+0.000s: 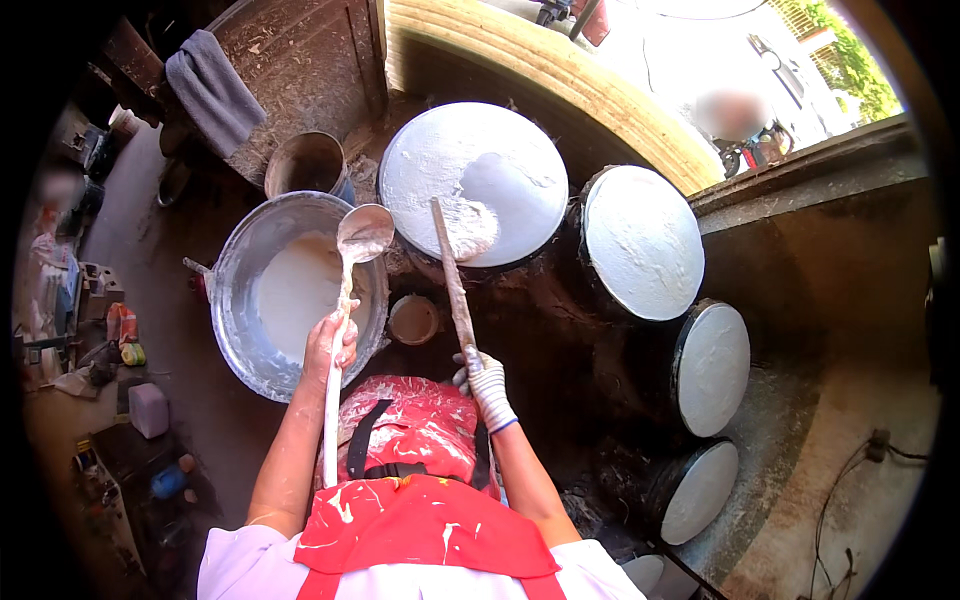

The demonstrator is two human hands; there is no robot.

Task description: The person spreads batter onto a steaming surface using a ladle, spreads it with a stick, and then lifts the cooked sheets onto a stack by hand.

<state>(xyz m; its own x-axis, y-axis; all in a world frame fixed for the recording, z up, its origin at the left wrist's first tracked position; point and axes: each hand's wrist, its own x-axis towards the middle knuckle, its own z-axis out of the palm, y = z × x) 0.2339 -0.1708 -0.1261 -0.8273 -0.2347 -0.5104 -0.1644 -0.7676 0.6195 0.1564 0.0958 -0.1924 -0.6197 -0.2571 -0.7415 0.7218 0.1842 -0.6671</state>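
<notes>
My bare left hand (330,347) is wrapped round the long pale handle of a ladle (366,230). The ladle's bowl hangs over the rim of a large metal pot (235,250) with white liquid batter (293,285) inside. In my right hand (487,388), which wears a striped knit glove, is a long flat wooden stick (452,280). Its far end lies over thick, lumpy batter (470,228) on a big round white-topped drum (425,150). A smooth greyish patch shows beside the lumps. My red apron (415,520) has white splashes.
More white-topped drums (645,240) curve down the right side, one (712,368) beyond another (700,492). A small round container (413,320) stands between pot and drum. Behind the pot is a bucket (305,165). A grey towel (212,90) hangs at the upper left; a low wall (560,75) edges the back.
</notes>
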